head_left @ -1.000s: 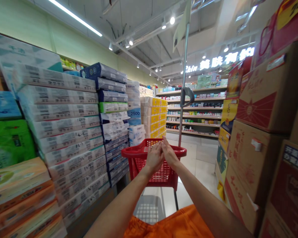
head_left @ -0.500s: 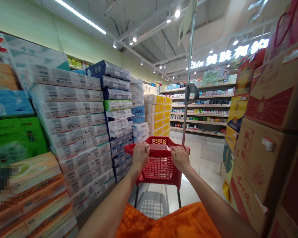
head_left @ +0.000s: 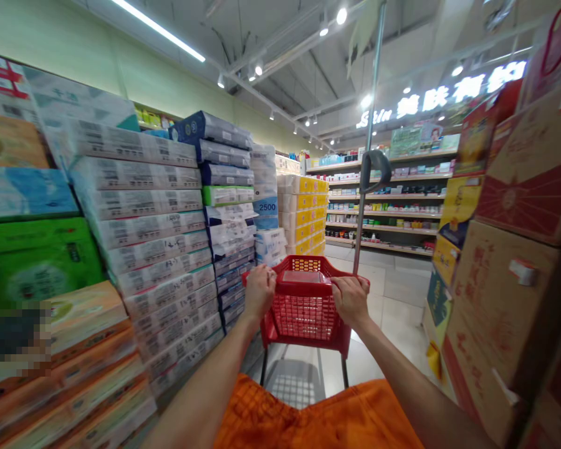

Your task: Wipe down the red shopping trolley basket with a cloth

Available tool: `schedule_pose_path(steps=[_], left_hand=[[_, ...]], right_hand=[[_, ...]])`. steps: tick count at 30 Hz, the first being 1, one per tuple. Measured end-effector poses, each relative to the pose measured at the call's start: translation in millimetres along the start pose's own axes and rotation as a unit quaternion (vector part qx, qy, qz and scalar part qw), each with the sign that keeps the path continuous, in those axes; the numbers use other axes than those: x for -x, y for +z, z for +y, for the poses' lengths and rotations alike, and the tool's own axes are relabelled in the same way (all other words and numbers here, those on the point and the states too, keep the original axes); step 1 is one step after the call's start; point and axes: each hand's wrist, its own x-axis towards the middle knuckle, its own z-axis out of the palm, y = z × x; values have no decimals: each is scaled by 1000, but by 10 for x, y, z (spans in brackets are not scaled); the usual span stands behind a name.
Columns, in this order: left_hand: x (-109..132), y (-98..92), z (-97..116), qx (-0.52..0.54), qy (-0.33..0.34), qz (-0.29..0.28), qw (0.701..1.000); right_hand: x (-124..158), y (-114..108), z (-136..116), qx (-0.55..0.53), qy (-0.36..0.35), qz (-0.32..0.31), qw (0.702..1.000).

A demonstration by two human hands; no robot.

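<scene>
A red plastic shopping cart (head_left: 303, 318) stands straight in front of me, its basket walls a mesh of small holes. My left hand (head_left: 260, 292) is wrapped round the left part of the cart's handle, and my right hand (head_left: 351, 300) grips the right part. Between the hands the middle of the handle shows. A metal pole (head_left: 369, 131) with a grey hook-shaped grip (head_left: 376, 171) rises by the cart's right side; its lower end is hidden behind the cart's rim and my right hand.
Tall stacks of white tissue packs (head_left: 159, 231) line the left, with yellow-and-white packs (head_left: 303, 215) beyond. Cardboard boxes (head_left: 500, 299) are piled close on the right. Stocked shelves (head_left: 388, 196) stand ahead across the tiled floor (head_left: 378, 343).
The cart, both hands and the pole have shifted a little to the right in the view. The stacks and boxes have shifted right too. Both hands keep their hold on the handle.
</scene>
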Motion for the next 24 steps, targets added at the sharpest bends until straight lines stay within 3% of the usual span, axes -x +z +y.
schedule_pose_path(steps=[3, 5, 9, 11, 15, 18, 22, 24], left_hand=[[51, 77, 183, 36, 101, -14, 994], [76, 67, 100, 38, 115, -9, 993], [67, 23, -243, 15, -25, 77, 997], [57, 57, -190, 22, -42, 77, 996], [83, 153, 269, 65, 87, -9, 994], [100, 116, 306, 74, 144, -42, 986], [36, 25, 31, 47, 10, 17, 999], [-12, 63, 129, 49, -6, 17, 999]], right_hand=[[5, 2, 30, -9, -11, 11, 1000], [10, -6, 62, -18, -21, 12, 1000], [23, 2, 74, -25, -26, 15, 999], [27, 21, 48, -23, -23, 18, 999], [25, 21, 30, -19, -21, 14, 1000], [23, -29, 113, -21, -45, -10, 999], [47, -53, 279, -9, -21, 7, 1000], [65, -26, 329, -9, 5, 22, 1000]])
